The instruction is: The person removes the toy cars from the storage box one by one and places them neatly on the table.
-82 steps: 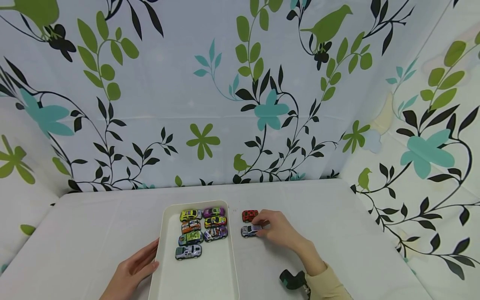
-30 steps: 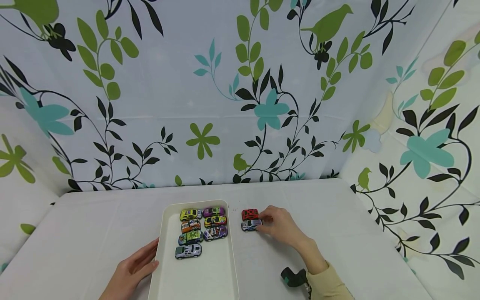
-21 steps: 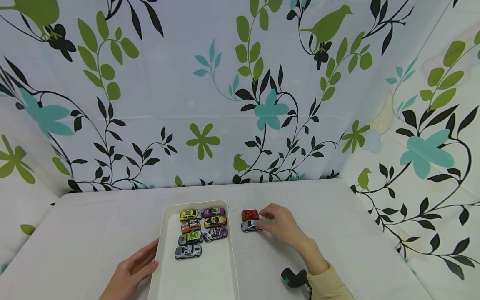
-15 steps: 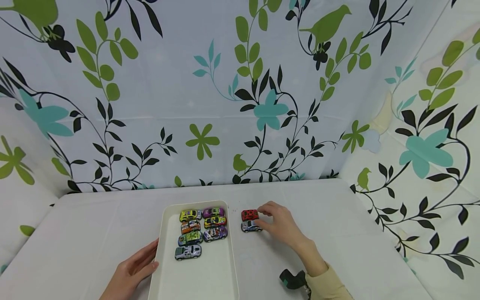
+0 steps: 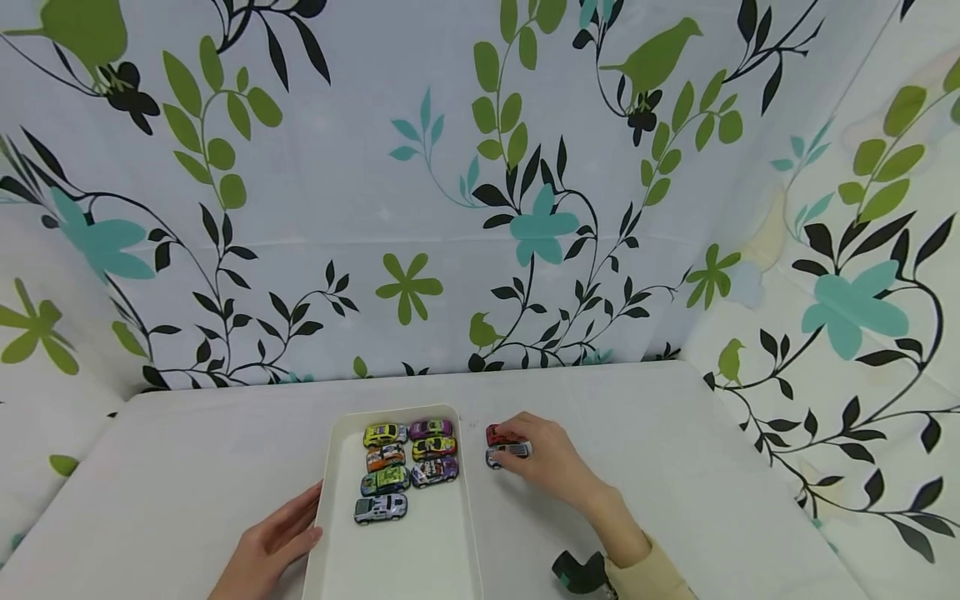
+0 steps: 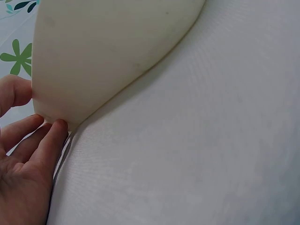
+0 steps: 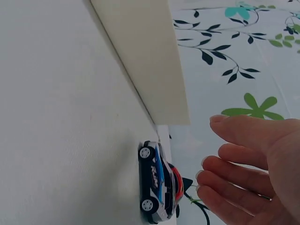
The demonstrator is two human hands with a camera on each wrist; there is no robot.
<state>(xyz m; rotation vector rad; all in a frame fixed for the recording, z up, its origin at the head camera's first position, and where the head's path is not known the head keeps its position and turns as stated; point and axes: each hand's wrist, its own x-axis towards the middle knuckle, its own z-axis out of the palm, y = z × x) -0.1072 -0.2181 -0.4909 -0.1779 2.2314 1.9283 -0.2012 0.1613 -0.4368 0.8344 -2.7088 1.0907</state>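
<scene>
My left hand [image 5: 266, 546] rests against the left wall of a white tray [image 5: 472, 542], its fingertips touching the outer side in the left wrist view. To the tray's right, my right hand [image 5: 551, 458] hovers over two toy cars, a red one [image 5: 492, 434] behind and a silver one [image 5: 492, 457] in front. From the right wrist, the silver-and-black car [image 7: 152, 180] stands on its wheels with the red car [image 7: 178, 182] partly hidden beyond it. The fingers of the right hand [image 7: 253, 164] look loosely extended, with a gap between them and both cars.
Inside the tray, two columns of toy cars stand at the far end, among them a yellow car [image 5: 386, 434], a purple car [image 5: 431, 428] and a silver pickup [image 5: 381, 508]. A black device [image 5: 579, 572] sits by the right wrist. Patterned cloth [image 5: 337, 208] hangs behind.
The silver car has been pushed up close to the red one. My right hand drew back from it, then moved left over both cars. The left hand stays at the tray.
</scene>
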